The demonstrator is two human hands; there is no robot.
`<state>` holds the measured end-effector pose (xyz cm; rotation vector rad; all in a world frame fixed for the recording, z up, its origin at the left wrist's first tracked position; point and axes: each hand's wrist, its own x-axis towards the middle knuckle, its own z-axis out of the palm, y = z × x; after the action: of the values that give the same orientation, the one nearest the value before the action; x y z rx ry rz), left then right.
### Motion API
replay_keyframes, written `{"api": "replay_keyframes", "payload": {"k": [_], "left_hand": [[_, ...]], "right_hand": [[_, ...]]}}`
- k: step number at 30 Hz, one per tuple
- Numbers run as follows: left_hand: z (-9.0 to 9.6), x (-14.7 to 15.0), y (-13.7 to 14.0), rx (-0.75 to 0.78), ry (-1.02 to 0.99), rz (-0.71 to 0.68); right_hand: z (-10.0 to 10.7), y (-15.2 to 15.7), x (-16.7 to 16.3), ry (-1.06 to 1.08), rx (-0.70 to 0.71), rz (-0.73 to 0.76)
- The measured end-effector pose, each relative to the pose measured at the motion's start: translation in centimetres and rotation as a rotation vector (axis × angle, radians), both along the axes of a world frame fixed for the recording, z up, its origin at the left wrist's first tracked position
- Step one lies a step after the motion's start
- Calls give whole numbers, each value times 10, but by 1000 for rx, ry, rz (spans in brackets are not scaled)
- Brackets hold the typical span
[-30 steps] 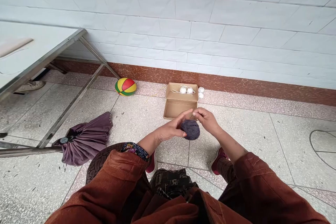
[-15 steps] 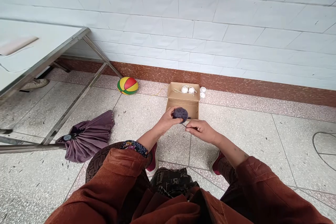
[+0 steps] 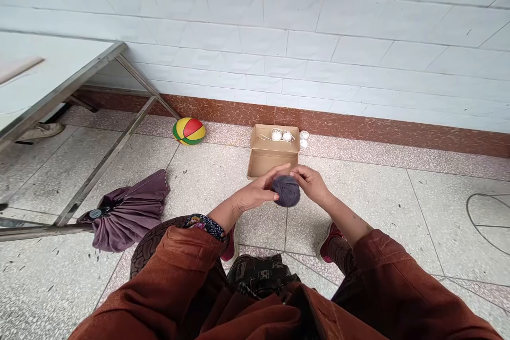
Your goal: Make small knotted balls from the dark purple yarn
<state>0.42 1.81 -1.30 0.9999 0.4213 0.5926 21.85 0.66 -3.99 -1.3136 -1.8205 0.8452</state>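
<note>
Dark grey-purple, near-round yarn ball between the hands, long axis indistinct. Left hand clasps its left side; right hand, fingertips pinched, at its far-right edge. Open brown cardboard box just beyond both.

The scene is brightly and evenly lit, with soft shadows cast beneath the white-topped, metal-framed table. The round, dark purple-grey yarn ball is slightly blurred; rust-brown fabric sleeves are stretched toward the lower corners.
</note>
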Motion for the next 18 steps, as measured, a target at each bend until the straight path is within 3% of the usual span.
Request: {"api": "replay_keyframes", "payload": {"k": [3,6,9,11,14,18], "left_hand": [[0,-3,5,-137,16,163],[-8,-5,12,-177,42,344],[-20,-4,19,-133,202,483],[-27,-4,22,14,392,534],[-32,-3,21,229,552,468],[-25,1,12,228,397,91]], "right_hand": [[-12,-3,-5,-47,-24,23],[-15,-10,-14,-69,-26,112],[-5,-17,-20,-107,0,276],[7,-21,-21,-99,25,355],[24,-20,-15,0,33,321],[30,-8,-1,109,41,145]]}}
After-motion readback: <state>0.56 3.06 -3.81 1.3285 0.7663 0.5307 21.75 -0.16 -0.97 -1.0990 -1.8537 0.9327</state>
